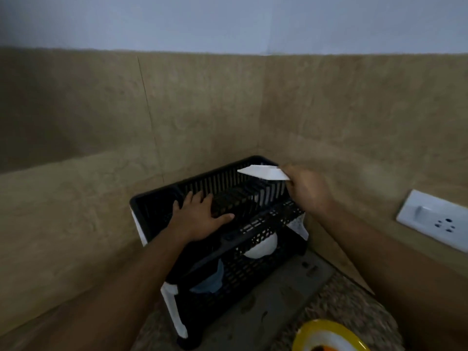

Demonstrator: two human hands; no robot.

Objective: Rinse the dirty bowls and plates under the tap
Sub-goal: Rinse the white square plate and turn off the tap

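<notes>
Yellow-rimmed and smeared with orange-brown residue, a dirty plate (326, 336) sits nearest us at the bottom edge of the view, on a woven mat (354, 305) over the counter. Our left hand (200, 217) lies flat with fingers spread on the upper tier of a black two-tier dish rack (228, 224), holding nothing. Our right hand (307, 190) pinches the edge of a white plate (262, 172), held almost edge-on above the slotted back of the top tier, not yet seated between the dividers as far as we can tell. The two hands are well apart, one at each end of the rack. Below, on the lower tier, a white bowl (260, 247) rests upturned, partly hidden by the rack's front rail, and a pale blue bowl (210, 279) sits to its left, half screened by our left forearm. Tan tiled walls (202, 110) meet in a corner just behind the rack. A white wall socket (435, 219) is mounted on the right-hand wall. Dim light and blur soften everything.
</notes>
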